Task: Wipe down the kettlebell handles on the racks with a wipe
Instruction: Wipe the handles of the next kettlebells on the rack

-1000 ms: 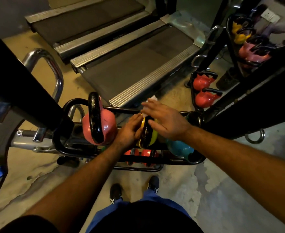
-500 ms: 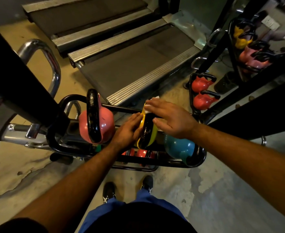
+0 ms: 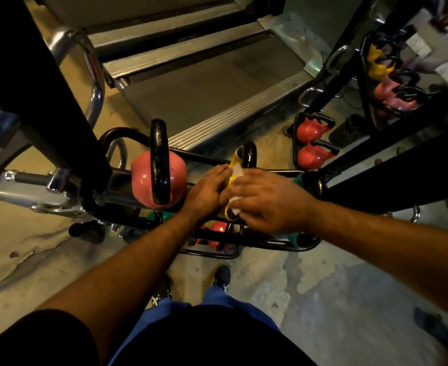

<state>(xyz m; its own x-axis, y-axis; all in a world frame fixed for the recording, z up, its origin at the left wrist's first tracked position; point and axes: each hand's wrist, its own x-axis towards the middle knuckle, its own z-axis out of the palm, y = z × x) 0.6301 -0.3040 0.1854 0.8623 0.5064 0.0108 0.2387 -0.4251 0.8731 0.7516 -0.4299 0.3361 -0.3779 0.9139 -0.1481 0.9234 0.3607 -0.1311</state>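
**Entry: yellow kettlebell, top tier of rack, handle wipe under way**

Item in hand: yellow kettlebell (image 3: 235,165), seated on the upper rail of the black rack (image 3: 104,207), between the pink kettlebell (image 3: 176,178) on its left and a teal kettlebell (image 3: 298,179), mostly hidden, on its right. Its black handle (image 3: 249,157) stands upright and shows only at the far end.

Wipe (image 3: 237,171): white, small, crumpled. It lies against the kettlebell's near side, with a second bit showing lower down under the right palm.

Left hand (image 3: 207,191): fingers straight, laid flat against the kettlebell's left flank, steadying it, not gripping.

Right hand (image 3: 267,198): draped over the handle and wipe, fingers curled down onto the cloth; judged to be holding the wipe to the metal, though the fingertips are hidden.

Lower tier: red kettlebells (image 3: 217,235) directly beneath, partly hidden by the wrists.

Other stock: two red kettlebells (image 3: 311,142) on a further rack, right; yellow and pink ones above them, blurred. Treadmill deck (image 3: 204,101) behind.

Risks, as judged:
- The wipe is bunched and small; a stroke could slip off it and leave bare fingers rubbing the handle, with part of the loop missed.
- The far end of the handle lies beyond both hands and may be skipped.
- The bell rests on rails only; a hard sideways push could rock it against the pink neighbour or pinch the flat left fingers.
- Handles on the lower tier appear untouched and are easy to overlook from above.
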